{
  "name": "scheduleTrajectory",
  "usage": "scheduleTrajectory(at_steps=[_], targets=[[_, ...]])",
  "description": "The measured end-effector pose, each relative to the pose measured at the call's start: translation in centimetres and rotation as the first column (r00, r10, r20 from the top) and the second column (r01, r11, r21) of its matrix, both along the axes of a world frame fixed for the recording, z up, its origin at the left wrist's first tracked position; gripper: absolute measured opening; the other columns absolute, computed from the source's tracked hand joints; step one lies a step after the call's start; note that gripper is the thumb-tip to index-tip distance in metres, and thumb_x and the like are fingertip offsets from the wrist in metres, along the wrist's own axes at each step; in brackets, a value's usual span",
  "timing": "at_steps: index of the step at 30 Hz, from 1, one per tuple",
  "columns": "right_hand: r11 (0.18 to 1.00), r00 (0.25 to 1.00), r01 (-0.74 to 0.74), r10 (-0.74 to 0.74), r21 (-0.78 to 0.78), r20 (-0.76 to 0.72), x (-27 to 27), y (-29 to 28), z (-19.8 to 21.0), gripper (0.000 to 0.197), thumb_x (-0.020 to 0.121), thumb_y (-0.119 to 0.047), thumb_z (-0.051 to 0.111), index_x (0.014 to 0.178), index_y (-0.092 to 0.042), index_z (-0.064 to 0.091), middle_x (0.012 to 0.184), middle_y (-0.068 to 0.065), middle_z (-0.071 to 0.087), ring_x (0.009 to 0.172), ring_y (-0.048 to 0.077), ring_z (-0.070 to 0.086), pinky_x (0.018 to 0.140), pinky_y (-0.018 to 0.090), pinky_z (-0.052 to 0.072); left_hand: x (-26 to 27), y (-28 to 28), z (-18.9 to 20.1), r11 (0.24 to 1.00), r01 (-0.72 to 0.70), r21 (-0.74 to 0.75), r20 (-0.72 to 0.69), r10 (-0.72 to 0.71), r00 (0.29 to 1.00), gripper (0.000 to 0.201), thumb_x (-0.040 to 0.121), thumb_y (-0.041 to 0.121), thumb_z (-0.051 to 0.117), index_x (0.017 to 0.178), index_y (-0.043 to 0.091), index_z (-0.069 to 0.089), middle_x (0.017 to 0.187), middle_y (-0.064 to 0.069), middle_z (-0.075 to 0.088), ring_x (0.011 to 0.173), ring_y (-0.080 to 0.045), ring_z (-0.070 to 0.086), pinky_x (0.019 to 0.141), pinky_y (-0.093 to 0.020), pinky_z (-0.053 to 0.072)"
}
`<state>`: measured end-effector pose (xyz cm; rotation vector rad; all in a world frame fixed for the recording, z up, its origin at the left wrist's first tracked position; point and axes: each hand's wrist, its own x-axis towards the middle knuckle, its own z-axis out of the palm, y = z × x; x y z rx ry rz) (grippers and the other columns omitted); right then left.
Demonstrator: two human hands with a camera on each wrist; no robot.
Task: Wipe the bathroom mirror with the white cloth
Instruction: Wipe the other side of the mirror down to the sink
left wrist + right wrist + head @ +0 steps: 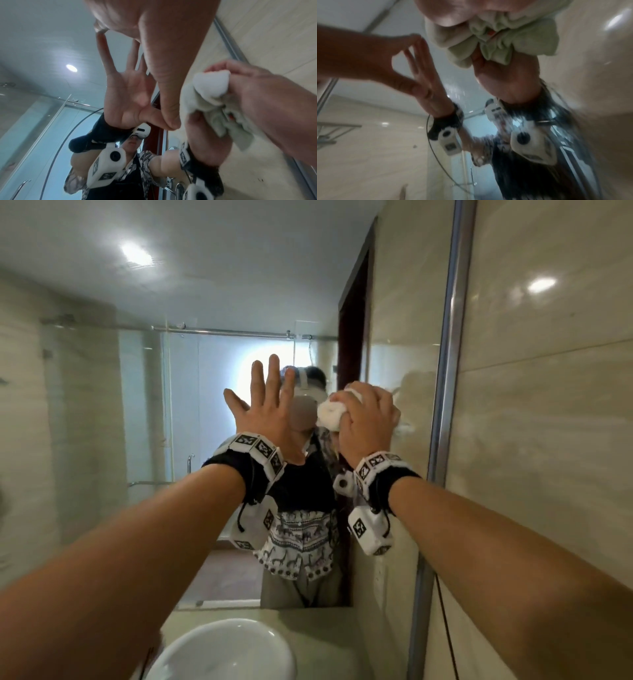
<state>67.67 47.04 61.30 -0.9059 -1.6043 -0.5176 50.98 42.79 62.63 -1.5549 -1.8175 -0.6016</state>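
Pressing flat against the mirror (102, 405) at frame centre: left hand (267, 419), fingers straight and spread. Just to its right, right hand (368, 419), grip clamped on the bunched white cloth (330, 414), held to the glass. Metal frame strip (448, 337) and tiled wall (548, 440) at right. Lower centre, white basin (222, 652) set in the worktop (342, 645); contents not visible.

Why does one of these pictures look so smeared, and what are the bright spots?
Right wrist view: motion blur streaks the lower mirror, while the cloth is fairly clear. Left wrist view: sharp, with wide-angle stretch on the left hand. Head view: sharp; the bright spots are ceiling lights reflected in mirror and glossy tile.
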Motion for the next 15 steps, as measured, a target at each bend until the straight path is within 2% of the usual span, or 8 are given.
scheduleTrajectory(at_steps=[3, 5, 7, 10, 13, 15], targets=[[0.996, 0.992, 0.026, -0.016, -0.081, 0.125, 1.0, -0.3, -3.8, 0.037, 0.079, -0.021, 0.045, 0.11, -0.033, 0.062, 0.132, -0.012, 0.049, 0.123, 0.019, 0.033, 0.101, 0.048, 0.029, -0.1, -0.4, -1.0, 0.999, 0.043, 0.031, 0.025, -0.044, 0.999, 0.153, 0.05, 0.077, 0.074, 0.153, 0.019, -0.022, 0.161, -0.004, -0.029, 0.15, -0.031, -0.022, 0.111, -0.074, 0.01], [0.994, 0.977, 0.031, -0.008, -0.103, 0.211, 2.0, -0.8, -4.0, 0.036, 0.08, -0.02, 0.045, 0.109, -0.032, 0.063, 0.132, -0.012, 0.049, 0.122, 0.019, 0.032, 0.103, 0.05, 0.03, -0.2, -1.1, -1.8, 0.998, 0.05, 0.039, 0.049, -0.052, 0.997, 0.153, 0.05, 0.075, 0.077, 0.154, 0.019, -0.02, 0.163, -0.004, -0.026, 0.151, -0.031, -0.018, 0.111, -0.073, 0.011], [0.989, 0.968, -0.003, 0.041, -0.151, 0.246, 2.5, -1.6, -3.4, 0.034, 0.08, -0.014, 0.049, 0.105, -0.033, 0.064, 0.128, -0.013, 0.051, 0.12, 0.019, 0.033, 0.102, 0.047, 0.031, -0.3, -1.5, -2.4, 0.999, 0.051, -0.014, 0.067, -0.05, 0.996, 0.157, 0.048, 0.073, 0.081, 0.154, 0.019, -0.022, 0.161, -0.004, -0.03, 0.15, -0.03, -0.022, 0.111, -0.074, 0.008], [0.98, 0.972, -0.072, 0.111, -0.185, 0.206, 2.5, -2.7, -1.4, 0.032, 0.085, -0.013, 0.049, 0.109, -0.027, 0.064, 0.122, -0.012, 0.054, 0.114, 0.015, 0.038, 0.096, 0.042, 0.04, -0.5, -1.8, -2.7, 0.996, 0.026, -0.083, 0.05, -0.022, 0.999, 0.162, 0.046, 0.067, 0.086, 0.153, 0.017, -0.027, 0.158, -0.005, -0.037, 0.148, -0.03, -0.029, 0.111, -0.075, 0.005], [0.985, 0.984, -0.155, 0.161, -0.082, 0.076, 1.8, -3.0, 2.0, 0.034, 0.089, -0.014, 0.051, 0.119, -0.026, 0.06, 0.126, -0.008, 0.051, 0.117, 0.015, 0.037, 0.095, 0.036, 0.044, -0.5, -1.9, -2.9, 0.996, -0.009, -0.087, 0.021, 0.011, 1.0, 0.162, 0.048, 0.064, 0.088, 0.153, 0.014, -0.026, 0.158, -0.008, -0.037, 0.148, -0.032, -0.027, 0.111, -0.075, 0.008], [0.988, 0.986, -0.152, 0.153, -0.019, 0.067, 0.8, -2.8, 4.3, 0.036, 0.09, -0.012, 0.051, 0.123, -0.025, 0.059, 0.129, -0.004, 0.049, 0.118, 0.019, 0.037, 0.096, 0.038, 0.044, -0.5, -2.0, -2.9, 0.996, -0.024, -0.088, 0.008, 0.025, 1.0, 0.164, 0.046, 0.067, 0.087, 0.153, 0.015, -0.026, 0.158, -0.008, -0.037, 0.148, -0.032, -0.027, 0.112, -0.073, 0.007]])
